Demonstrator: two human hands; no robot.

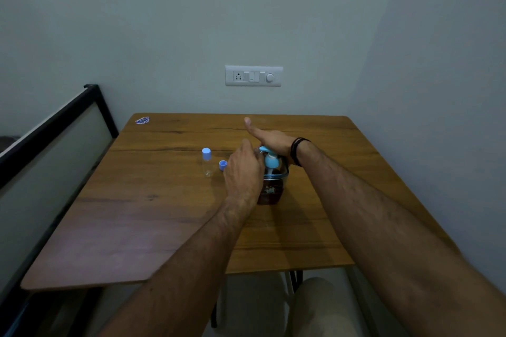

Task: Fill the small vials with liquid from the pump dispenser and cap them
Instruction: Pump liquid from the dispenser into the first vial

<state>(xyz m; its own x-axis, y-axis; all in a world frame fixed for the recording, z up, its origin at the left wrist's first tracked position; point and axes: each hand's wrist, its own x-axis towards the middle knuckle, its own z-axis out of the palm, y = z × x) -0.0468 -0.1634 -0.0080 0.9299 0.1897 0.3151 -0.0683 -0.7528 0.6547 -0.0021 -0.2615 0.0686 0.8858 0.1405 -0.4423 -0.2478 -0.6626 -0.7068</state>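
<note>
Right hand (269, 137) lies flat, fingers straight, pressing the blue pump head of the dispenser (271, 180) mid-surface (142, 213). Left hand (243, 165) is curled up by the nozzle (can't tell what it's holding, if anything). Just left stand a capped vial (207, 162) and a loose blue cap (223, 165).

Place: a plain room in a home, by the look of it.
Walls: bare, pale, meeting in a corner behind the table (153, 200).
Table: small wood-grain top on thin dark metal legs, pushed into the corner.
Switch plate (253, 76): household socket, switches and a round dial on the wall.
Left side: a black-framed panel (54, 128), possibly a bed end.
</note>
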